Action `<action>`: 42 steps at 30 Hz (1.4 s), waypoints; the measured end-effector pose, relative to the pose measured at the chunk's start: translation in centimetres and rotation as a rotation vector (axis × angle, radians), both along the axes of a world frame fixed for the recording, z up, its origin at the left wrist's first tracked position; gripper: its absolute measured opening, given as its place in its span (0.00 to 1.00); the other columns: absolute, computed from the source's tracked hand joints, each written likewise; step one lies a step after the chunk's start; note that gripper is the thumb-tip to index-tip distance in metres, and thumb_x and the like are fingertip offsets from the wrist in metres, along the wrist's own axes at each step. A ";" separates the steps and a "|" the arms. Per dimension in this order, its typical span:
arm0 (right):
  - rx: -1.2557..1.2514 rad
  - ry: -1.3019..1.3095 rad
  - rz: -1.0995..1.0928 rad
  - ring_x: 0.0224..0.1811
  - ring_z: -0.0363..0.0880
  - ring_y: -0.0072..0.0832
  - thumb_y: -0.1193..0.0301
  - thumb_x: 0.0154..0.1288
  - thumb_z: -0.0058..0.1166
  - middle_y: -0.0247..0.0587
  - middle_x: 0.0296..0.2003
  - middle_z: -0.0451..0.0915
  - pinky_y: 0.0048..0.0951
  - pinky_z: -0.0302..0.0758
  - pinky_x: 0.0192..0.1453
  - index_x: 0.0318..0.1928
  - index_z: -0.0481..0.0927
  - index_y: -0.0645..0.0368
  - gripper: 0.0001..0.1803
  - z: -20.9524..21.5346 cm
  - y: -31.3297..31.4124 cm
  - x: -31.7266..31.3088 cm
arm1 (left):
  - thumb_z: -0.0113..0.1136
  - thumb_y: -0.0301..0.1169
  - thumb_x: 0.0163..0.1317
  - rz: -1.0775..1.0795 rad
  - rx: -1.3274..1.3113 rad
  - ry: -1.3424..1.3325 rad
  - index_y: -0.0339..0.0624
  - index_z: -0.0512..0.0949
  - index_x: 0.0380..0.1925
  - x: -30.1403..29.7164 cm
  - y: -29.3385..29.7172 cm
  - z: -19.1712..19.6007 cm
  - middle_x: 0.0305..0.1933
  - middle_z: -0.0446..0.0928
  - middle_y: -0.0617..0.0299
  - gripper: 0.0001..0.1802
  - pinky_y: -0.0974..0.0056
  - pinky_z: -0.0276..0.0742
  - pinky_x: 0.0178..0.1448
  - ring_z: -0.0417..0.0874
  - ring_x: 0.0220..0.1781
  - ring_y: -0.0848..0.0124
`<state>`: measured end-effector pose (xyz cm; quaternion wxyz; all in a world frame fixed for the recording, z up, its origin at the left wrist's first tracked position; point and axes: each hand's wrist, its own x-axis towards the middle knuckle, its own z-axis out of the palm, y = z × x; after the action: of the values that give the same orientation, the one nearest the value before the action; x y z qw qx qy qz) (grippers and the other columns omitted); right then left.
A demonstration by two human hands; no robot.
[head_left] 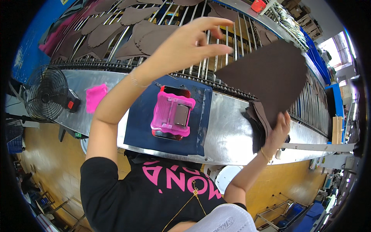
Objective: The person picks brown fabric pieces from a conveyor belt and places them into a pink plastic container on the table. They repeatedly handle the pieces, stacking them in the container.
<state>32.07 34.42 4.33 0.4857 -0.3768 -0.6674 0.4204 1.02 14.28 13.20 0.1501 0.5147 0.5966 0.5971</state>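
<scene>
My left hand is raised over the metal rod rack. Its fingers curve apart with nothing between them. My right hand grips the lower edge of a large dark brown flat piece, which looks like leather or fabric. Tilted up, the piece spans from beside my left fingertips to the right, covering part of the rack. Beneath it, next to my right hand, several similar brown pieces hang in a bundle at the table edge.
A pink frame-like object with red and black parts sits on a dark blue mat on the metal table. Further left are a pink tray and a black fan. More brown pieces lie across the rack.
</scene>
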 end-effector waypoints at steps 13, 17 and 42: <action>-0.337 -0.311 0.402 0.46 0.77 0.25 0.73 0.64 0.54 0.46 0.48 0.78 0.23 0.72 0.52 0.57 0.70 0.71 0.22 -16.7 16.0 -16.5 | 0.60 0.30 0.60 0.537 -0.212 -0.292 0.44 0.68 0.60 -5.8 -16.8 -7.9 0.41 0.72 0.66 0.27 0.78 0.62 0.22 0.67 0.22 0.84; -0.067 -0.596 0.186 0.44 0.80 0.30 0.65 0.59 0.58 0.44 0.42 0.82 0.29 0.73 0.50 0.50 0.79 0.63 0.20 -15.9 15.4 -16.8 | 0.59 0.30 0.61 0.604 -0.233 -0.317 0.45 0.68 0.60 -5.7 -18.6 -9.2 0.41 0.72 0.66 0.26 0.78 0.62 0.24 0.67 0.22 0.85; -0.191 -0.981 -0.687 0.38 0.82 0.39 0.53 0.44 0.70 0.49 0.35 0.83 0.35 0.75 0.45 0.41 0.82 0.65 0.30 -10.8 8.9 16.3 | 0.58 0.31 0.63 0.344 -0.273 -0.298 0.42 0.68 0.59 -4.6 -15.7 -12.0 0.42 0.72 0.64 0.24 0.79 0.63 0.17 0.70 0.21 0.84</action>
<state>48.36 43.31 -6.49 0.1934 -0.7623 -0.6131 0.0748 -3.54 -1.42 1.21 0.2006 0.2873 0.7215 0.5972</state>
